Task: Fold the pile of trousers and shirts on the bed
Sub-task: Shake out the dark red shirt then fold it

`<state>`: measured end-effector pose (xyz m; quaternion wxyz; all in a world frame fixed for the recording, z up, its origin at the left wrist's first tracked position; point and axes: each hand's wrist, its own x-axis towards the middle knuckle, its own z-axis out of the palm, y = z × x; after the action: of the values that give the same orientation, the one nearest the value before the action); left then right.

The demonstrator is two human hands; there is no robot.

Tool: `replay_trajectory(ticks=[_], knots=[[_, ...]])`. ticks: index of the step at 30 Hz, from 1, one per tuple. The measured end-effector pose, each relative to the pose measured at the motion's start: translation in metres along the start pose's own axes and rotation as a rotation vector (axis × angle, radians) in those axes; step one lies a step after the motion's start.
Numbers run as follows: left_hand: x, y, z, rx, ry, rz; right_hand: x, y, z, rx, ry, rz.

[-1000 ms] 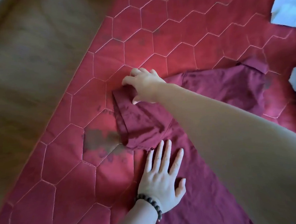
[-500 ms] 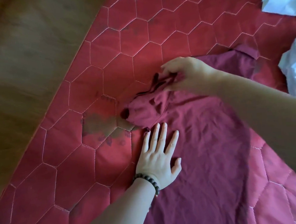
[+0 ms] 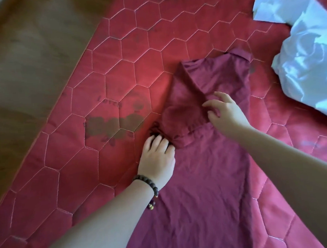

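A maroon shirt (image 3: 204,188) lies flat on the red quilted bed cover (image 3: 118,73), collar end away from me. Its left sleeve (image 3: 186,107) is folded in across the body. My left hand (image 3: 156,156), with a bead bracelet at the wrist, sits at the shirt's left edge, fingers curled into the bunched cloth where the sleeve folds. My right hand (image 3: 226,113) is over the folded sleeve's inner end, fingers spread and loosely bent, with nothing pinched between them.
Crumpled white garments (image 3: 307,69) lie on the bed to the right, with another white piece (image 3: 277,8) at the top right. The bed's left edge runs diagonally, and brown wooden floor (image 3: 23,74) lies beyond it. A dark print marks the cover left of the shirt.
My right hand carried the left sleeve rightward onto the shirt's body and let it go. My left hand went from lying flat on the shirt to gripping the bunched cloth at the fold.
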<state>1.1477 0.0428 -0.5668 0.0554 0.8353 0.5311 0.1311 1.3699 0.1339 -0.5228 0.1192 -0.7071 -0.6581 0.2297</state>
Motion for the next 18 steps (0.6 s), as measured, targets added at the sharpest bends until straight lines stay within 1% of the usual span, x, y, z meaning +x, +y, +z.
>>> replay_trajectory(ticks=[2,4,5,9,11,14,16,18], knots=[[-0.003,-0.002,-0.006,-0.012,0.124,-0.070,-0.004,-0.001,0.000,0.024,0.031,0.067],[0.002,-0.004,-0.012,-0.001,0.179,-0.121,-0.004,-0.002,-0.001,0.002,0.012,0.159],[0.008,-0.006,-0.013,0.015,0.156,-0.118,-0.002,-0.003,0.000,-0.016,-0.011,0.216],[0.036,-0.010,-0.009,0.119,-0.091,-0.049,0.014,-0.009,0.007,-0.008,-0.041,0.439],[0.042,-0.012,-0.003,0.124,-0.167,0.015,0.022,-0.007,0.009,0.013,-0.020,0.448],[0.037,-0.014,0.005,0.063,-0.203,0.089,0.030,0.000,0.010,0.030,0.028,0.435],[0.032,-0.016,0.009,0.024,-0.232,0.094,0.033,0.002,0.009,-0.072,-0.038,0.449],[0.027,-0.016,0.013,0.036,-0.256,0.103,0.039,0.002,0.007,-0.141,-0.081,0.405]])
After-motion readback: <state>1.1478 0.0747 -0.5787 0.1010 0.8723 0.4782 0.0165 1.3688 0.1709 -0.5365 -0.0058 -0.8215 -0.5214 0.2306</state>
